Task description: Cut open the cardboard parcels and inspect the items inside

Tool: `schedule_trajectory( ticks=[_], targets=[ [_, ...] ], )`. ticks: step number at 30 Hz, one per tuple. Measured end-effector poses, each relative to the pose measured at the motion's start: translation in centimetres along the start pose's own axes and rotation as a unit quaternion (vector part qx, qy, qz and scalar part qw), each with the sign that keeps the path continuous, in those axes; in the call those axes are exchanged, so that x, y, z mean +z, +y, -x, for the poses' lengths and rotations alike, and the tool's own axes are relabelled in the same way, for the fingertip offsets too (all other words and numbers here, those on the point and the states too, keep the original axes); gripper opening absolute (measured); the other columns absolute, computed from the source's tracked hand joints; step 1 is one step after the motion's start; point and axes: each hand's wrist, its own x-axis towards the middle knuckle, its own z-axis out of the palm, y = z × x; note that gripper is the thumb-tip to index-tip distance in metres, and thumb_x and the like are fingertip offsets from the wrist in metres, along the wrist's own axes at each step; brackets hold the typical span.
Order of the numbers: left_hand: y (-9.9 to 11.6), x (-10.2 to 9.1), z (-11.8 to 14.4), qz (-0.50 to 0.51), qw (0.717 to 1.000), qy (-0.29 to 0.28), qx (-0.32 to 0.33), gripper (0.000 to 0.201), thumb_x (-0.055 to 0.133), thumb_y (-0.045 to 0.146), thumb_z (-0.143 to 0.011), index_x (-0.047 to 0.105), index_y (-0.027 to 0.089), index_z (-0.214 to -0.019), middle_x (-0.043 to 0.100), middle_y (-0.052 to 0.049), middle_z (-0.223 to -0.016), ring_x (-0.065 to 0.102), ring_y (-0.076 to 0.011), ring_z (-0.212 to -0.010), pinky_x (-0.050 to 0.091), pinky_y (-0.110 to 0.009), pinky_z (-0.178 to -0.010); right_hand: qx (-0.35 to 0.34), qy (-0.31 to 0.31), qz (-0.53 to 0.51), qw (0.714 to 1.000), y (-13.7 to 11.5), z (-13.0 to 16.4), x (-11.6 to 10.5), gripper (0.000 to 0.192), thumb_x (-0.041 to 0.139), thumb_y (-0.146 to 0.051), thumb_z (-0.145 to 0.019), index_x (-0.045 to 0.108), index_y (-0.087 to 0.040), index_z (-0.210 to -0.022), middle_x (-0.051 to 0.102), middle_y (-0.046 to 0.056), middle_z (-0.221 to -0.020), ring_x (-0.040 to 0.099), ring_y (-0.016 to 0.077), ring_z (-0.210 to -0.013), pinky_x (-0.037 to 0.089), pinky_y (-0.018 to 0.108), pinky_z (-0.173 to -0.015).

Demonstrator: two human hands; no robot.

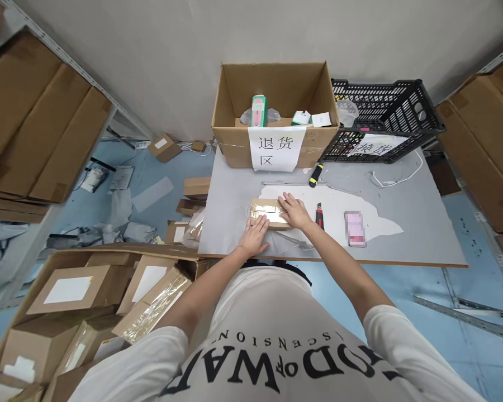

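Note:
A small cardboard box (266, 206) wrapped in shiny clear tape lies on the table in front of me. My left hand (255, 237) grips its near left corner, fingers over the front edge. At the right end, my right hand (294, 211) holds the box with fingers laid over the top. Beneath and beside the box spreads a torn white sheet (373, 215). Just right of my right hand rests a red and black utility knife (319, 215). A yellow and black cutter (316, 175) lies farther back. Off to the right is a pink, blurred-out phone-like rectangle (355, 229).
On the grey table (427, 234), a large open carton (235, 148) with a paper sign holds green and white packs. Beside it stands a black plastic crate (402, 111). A big carton of parcels (71, 287) is at my left. Shelving with boxes (37, 123) flanks both sides.

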Motion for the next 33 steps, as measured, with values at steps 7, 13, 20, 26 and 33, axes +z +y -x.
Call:
schedule_trajectory(
  ticks=[7,13,20,26,33],
  targets=[
    [-0.2,-0.1,-0.4,0.014,1.000,0.002,0.001,0.089,0.059,0.046,-0.073,0.018,0.014,-0.146,0.021,-0.014,-0.152,0.013,-0.0283,-0.141,0.002,-0.052,-0.113,-0.013,-0.028,0.051,0.998,0.3,-0.8,1.0,0.050,0.043,-0.033,-0.091,0.038,-0.018,-0.138,0.035,0.016,-0.146,0.031,0.0297,-0.134,0.027,0.047,-0.102],
    [-0.3,-0.2,-0.4,0.015,1.000,0.003,0.004,0.091,0.061,0.046,-0.072,0.018,0.013,-0.146,0.021,-0.014,-0.152,0.014,-0.0279,-0.141,0.003,-0.051,-0.113,-0.049,-0.045,0.116,0.991,0.1,-1.1,0.9,0.047,0.031,-0.025,-0.095,0.036,-0.008,-0.138,0.037,0.021,-0.143,0.032,0.0343,-0.132,0.026,0.051,-0.103],
    [-0.3,-0.2,-0.2,0.020,1.000,-0.003,-0.003,0.093,0.061,0.046,-0.072,0.016,0.012,-0.146,0.019,-0.015,-0.153,0.012,-0.0277,-0.142,0.005,-0.052,-0.113,-0.045,-0.081,0.064,0.994,0.6,-2.0,-1.0,0.039,0.031,-0.017,-0.093,0.048,-0.013,-0.127,0.053,0.017,-0.129,0.048,0.0265,-0.119,0.035,0.040,-0.098],
    [-0.1,-0.1,0.6,0.026,1.000,-0.011,0.011,0.092,0.061,0.045,-0.072,0.016,0.014,-0.146,0.017,-0.014,-0.153,0.011,-0.0277,-0.142,0.004,-0.052,-0.113,0.032,-0.116,0.027,0.992,2.1,-5.1,-3.9,0.033,0.033,-0.035,-0.095,0.057,-0.018,-0.111,0.067,0.012,-0.100,0.062,0.0244,-0.092,0.042,0.033,-0.081],
    [0.0,0.0,0.9,0.024,1.000,-0.009,0.011,0.092,0.060,0.045,-0.073,0.014,0.015,-0.146,0.017,-0.014,-0.153,0.008,-0.0273,-0.142,0.007,-0.052,-0.113,0.183,-0.047,-0.054,0.981,4.7,-5.3,-1.6,0.047,0.056,-0.042,-0.084,0.050,-0.018,-0.124,0.057,0.013,-0.122,0.054,0.0249,-0.107,0.043,0.034,-0.084]
  ],
)
